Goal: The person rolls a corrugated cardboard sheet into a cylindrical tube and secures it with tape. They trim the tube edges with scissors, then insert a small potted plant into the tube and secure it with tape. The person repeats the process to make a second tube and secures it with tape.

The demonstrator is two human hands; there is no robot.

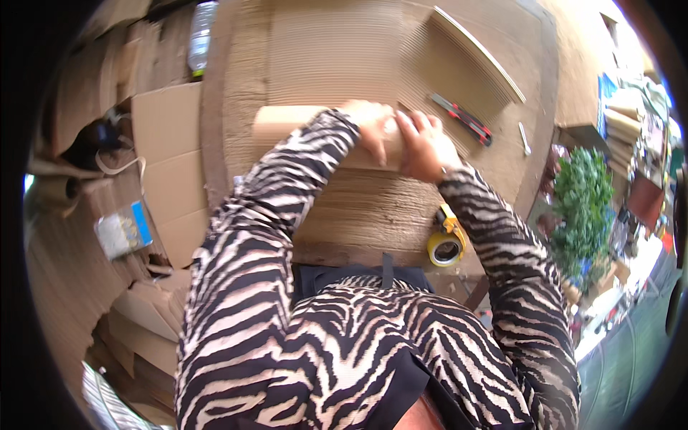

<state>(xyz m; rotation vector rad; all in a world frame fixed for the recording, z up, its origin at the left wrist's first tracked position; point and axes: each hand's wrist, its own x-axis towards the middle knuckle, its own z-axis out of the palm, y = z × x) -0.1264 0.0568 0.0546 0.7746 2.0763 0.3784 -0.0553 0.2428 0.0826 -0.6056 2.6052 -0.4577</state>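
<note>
A roll of corrugated cardboard (276, 123) lies crosswise on the table in front of me, its left end sticking out past my left forearm. Beyond it the ribbed cardboard sheet (333, 50) spreads flat toward the far edge. My left hand (369, 127) grips the top of the roll, thumb toward me. Close beside it, my right hand (426, 145) is curved over the roll's right part, fingers bent. Both hands hide much of the roll's middle. A red and black utility knife (464, 118) rests on cardboard to the right of my right hand.
A yellow tape dispenser (446, 242) sits near the table's front edge. At right lie a small metal wrench (524, 138) and a curled cardboard edge (480, 54). A plastic bottle (203, 39) and folded cardboard (172, 172) are at left; a green plant (584, 201) stands beyond the right edge.
</note>
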